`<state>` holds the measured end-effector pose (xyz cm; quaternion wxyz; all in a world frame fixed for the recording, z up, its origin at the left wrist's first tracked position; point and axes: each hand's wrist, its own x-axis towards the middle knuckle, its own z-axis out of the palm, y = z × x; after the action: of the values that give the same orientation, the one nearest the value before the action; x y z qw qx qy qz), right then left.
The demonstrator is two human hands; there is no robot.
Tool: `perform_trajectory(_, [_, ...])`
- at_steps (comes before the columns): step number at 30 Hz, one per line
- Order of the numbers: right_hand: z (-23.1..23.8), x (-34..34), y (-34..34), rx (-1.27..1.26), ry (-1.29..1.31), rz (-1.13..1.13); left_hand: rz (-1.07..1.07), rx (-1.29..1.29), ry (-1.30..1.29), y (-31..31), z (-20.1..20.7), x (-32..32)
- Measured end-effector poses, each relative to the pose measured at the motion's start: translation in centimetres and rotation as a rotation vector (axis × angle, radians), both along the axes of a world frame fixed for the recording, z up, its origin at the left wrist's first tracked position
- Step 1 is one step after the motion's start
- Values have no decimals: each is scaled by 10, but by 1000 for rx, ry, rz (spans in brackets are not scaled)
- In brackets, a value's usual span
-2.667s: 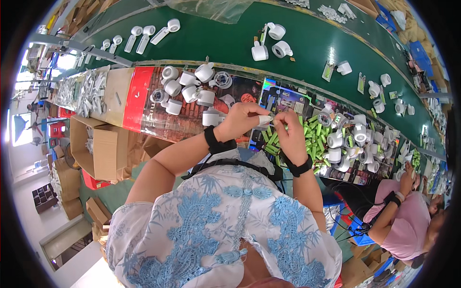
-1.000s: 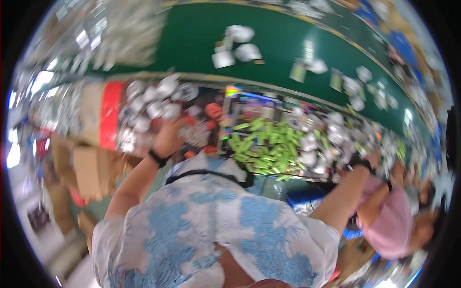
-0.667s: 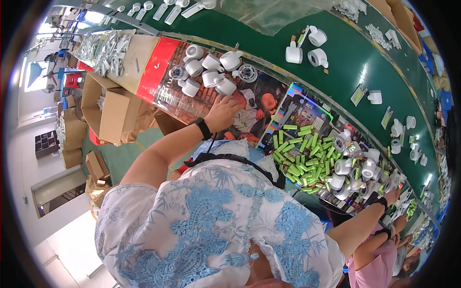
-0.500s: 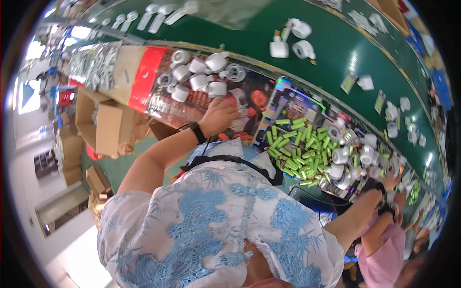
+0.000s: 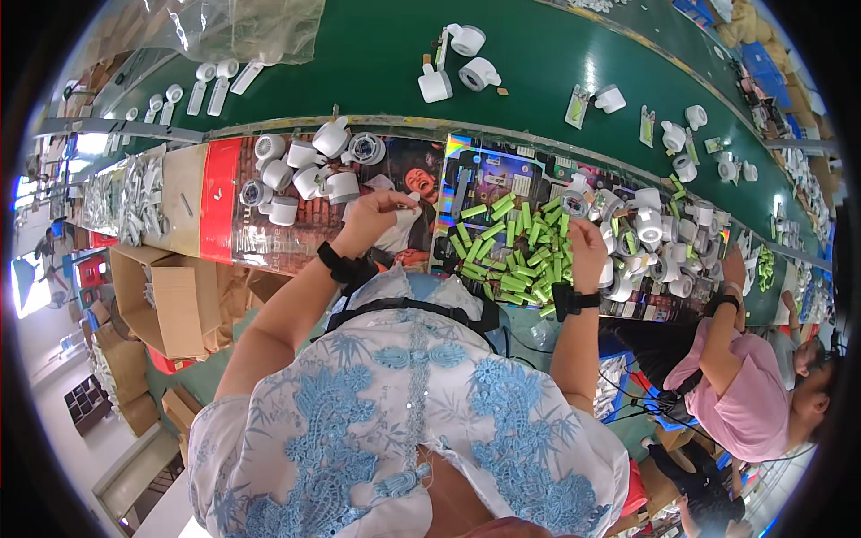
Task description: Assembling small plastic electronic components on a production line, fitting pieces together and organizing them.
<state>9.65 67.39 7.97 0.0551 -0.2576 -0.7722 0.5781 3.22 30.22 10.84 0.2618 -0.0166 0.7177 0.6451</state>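
The left hand [image 5: 366,224] has thumb and forefinger nearly meeting; whether the white bit there is held I cannot tell. Nine round white plastic housings with stubby necks [image 5: 309,182] lie at ten o'clock from it; three white lidless-looking heads [image 5: 435,83] at one o'clock, on the green belt [image 5: 377,72]. The right hand [image 5: 586,255] bunches its fingertips, grip unclear, beside glossy green cylinders [image 5: 516,260], too heaped to count, at nine o'clock; the hand hides some. Mixed white housings [image 5: 648,224] crowd two o'clock.

Bright | glare at left window [image 5: 32,294] | edges bowed | far right perhaps soft
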Motion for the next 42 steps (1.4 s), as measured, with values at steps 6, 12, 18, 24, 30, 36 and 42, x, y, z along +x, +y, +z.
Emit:
perform_trajectory(6, [12,-35,-13,259,122,-21,15,105,-13,0,14,6])
perform_trajectory(12, [1,-66,-59,412,-61,399,-66,50,116,11,30,9])
perform_trajectory(18, [-15,-104,-86,700,-424,459,-69,130,28,9,37,10])
perform_trajectory(24, [-62,-107,-86,641,-339,445,-21,159,77,13,39,9])
perform_trajectory(30, [-7,-75,-106,-201,126,407,95,325,-23,13,55,3])
perform_trajectory(36, [47,-54,-131,-678,101,490,55,290,-49,26,55,-2])
perform_trajectory(42, [72,-40,-148,-494,114,649,14,310,-32,26,60,1])
